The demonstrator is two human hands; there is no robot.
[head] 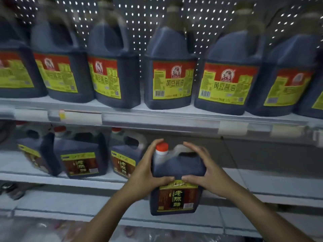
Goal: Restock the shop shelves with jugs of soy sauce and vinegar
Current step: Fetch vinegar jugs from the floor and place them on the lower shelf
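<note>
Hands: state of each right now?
Left hand: grips the vinegar jug on its cap side.
Right hand: grips the same jug on its handle side.

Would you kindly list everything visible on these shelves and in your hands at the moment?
Soy sauce jugs: at least seven, dark with red-and-yellow labels, in a row on the upper shelf.
Vinegar jugs on shelf: three, dark with brown-and-yellow labels and red caps, left part of the lower shelf.
Held vinegar jug: one, dark, orange-red cap, in front of the lower shelf edge, right of the other three.
Pegboard back panel: one, grey, perforated, behind the upper row.
Price tag strips: several, pale, along the upper shelf edge.
Hands: left hand and right hand grip the held jug's shoulders.
</note>
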